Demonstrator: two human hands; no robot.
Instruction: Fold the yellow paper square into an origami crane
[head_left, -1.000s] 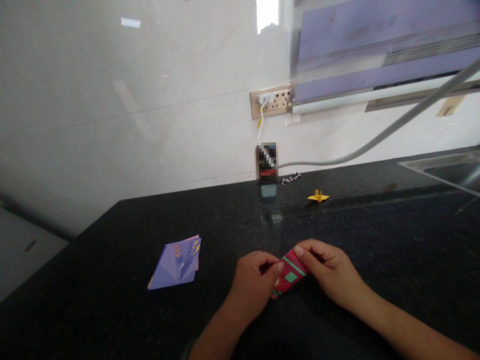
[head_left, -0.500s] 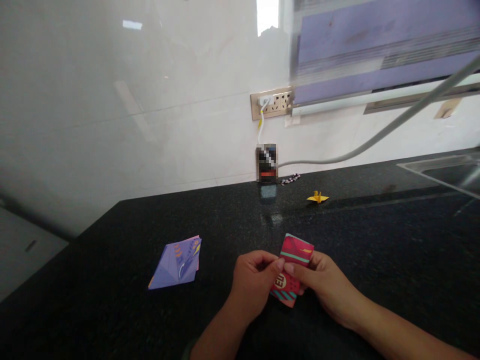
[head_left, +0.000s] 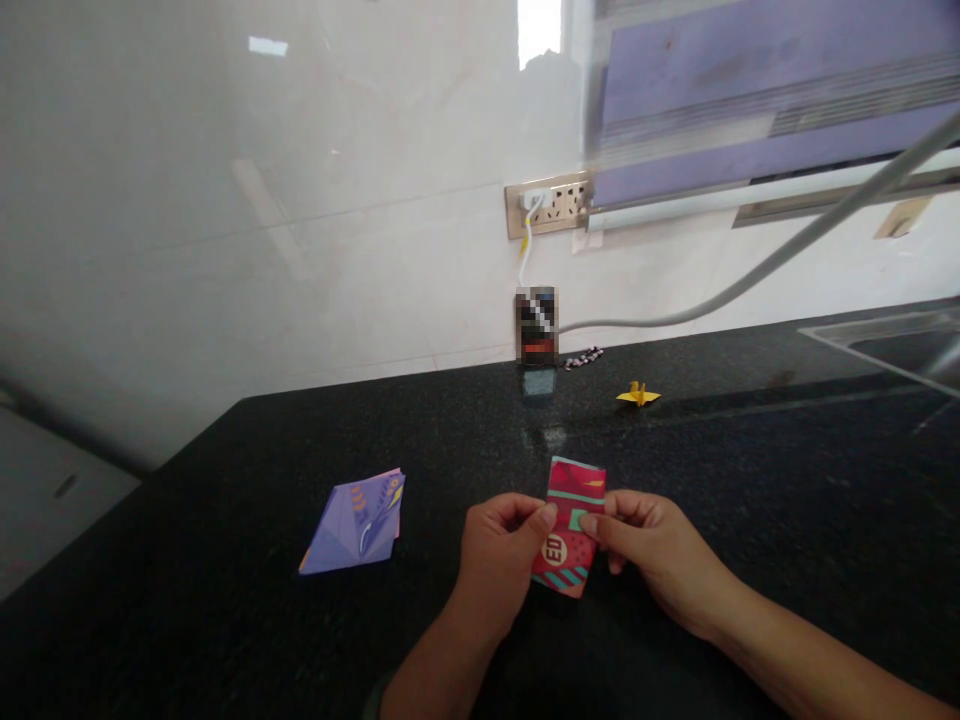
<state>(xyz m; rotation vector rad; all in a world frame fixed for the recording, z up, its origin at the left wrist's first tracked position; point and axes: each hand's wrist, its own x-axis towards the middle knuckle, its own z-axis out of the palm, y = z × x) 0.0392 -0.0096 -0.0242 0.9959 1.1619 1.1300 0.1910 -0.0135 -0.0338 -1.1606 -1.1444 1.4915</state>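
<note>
1. Over the past second, the folded red patterned paper [head_left: 571, 542] has turned from a slant to nearly upright, and the right hand [head_left: 649, 535] has slid to the edge opposite the left hand [head_left: 499, 555]. This suggests repositioning between the thumbs rather than pressing a crease.
2. Both hands are pinched narrow, each holding one long side of that paper; the fingers behind it are partly hidden.
3. The yellow origami crane [head_left: 638, 395] is the landmark: the red paper is nearer the person and slightly left of it.
4. A purple patterned sheet [head_left: 352, 535] lies well left of the crane and nearer the person, on the black speckled worktop [head_left: 315, 420].
5. Behind the crane and left stand a pixelated upright object [head_left: 537, 327] and a beaded strand [head_left: 583, 358]; above these, a wall socket [head_left: 559, 208].
6. A metal-rimmed recess [head_left: 855, 325], probably a sink, sits right of the crane.
</note>
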